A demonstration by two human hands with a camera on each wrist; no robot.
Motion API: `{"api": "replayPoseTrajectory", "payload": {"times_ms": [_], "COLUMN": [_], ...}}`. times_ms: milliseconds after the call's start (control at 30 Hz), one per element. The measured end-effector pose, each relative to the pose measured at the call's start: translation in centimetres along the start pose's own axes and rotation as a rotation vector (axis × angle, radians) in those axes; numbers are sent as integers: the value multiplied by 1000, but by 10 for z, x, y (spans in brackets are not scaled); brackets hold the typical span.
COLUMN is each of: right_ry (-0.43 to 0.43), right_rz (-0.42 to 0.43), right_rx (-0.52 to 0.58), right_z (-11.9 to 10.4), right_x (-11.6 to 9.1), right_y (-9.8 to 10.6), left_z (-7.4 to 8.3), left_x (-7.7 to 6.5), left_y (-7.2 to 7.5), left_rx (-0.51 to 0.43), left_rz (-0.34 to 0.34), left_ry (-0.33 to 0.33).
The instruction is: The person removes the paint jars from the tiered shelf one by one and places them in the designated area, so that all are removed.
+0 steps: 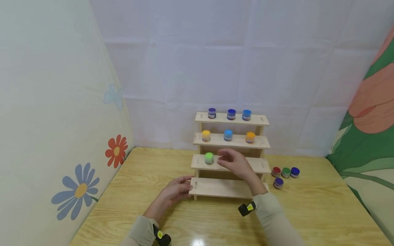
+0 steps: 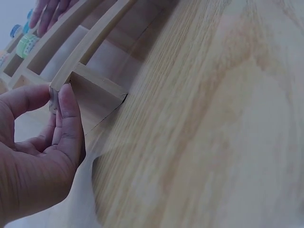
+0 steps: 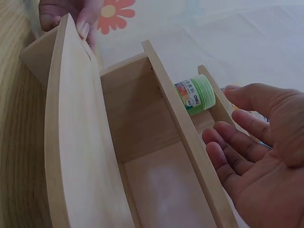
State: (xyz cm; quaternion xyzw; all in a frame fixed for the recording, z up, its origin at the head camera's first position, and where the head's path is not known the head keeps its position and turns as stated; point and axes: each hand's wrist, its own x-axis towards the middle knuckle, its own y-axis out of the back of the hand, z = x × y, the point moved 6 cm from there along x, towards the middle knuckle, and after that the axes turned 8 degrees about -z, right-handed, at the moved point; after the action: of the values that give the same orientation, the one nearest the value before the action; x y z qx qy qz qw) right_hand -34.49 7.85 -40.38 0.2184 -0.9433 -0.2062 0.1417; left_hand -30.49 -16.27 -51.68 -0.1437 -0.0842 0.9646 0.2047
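Note:
A stepped wooden rack (image 1: 221, 188) with several shelves stands on the table. My left hand (image 1: 176, 189) pinches the left end of its lowest shelf between thumb and fingers, as the left wrist view shows close up. On the shelf above sits a light green paint jar (image 1: 209, 158), upright near the left end. My right hand (image 1: 236, 164) is just right of this jar, with its fingers loosely bent and nothing in them. In the right wrist view a gap shows between the fingertips and the green jar (image 3: 195, 94).
Higher up, a yellow jar (image 1: 206, 136), a light blue jar (image 1: 228, 135) and an orange jar (image 1: 250, 137) share one shelf. Purple and blue jars (image 1: 231, 114) line the top. Right of the rack, several jars (image 1: 278, 183) stand on the table. White cloth (image 1: 184, 68) hangs behind.

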Motion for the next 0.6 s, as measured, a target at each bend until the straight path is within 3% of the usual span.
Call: {"api": "replayPoseTrajectory", "payload": {"times_ms": [600], "right_ry": [-37], "right_rz": [-16], "right_rx": [-5], "right_z": [-2], "right_x": [23], "right_y": [-20], "left_z": [2], "left_x": [-2], "left_y": [-1], "left_rx": [18], "left_rz": [-18], "left_ry": [3]}}
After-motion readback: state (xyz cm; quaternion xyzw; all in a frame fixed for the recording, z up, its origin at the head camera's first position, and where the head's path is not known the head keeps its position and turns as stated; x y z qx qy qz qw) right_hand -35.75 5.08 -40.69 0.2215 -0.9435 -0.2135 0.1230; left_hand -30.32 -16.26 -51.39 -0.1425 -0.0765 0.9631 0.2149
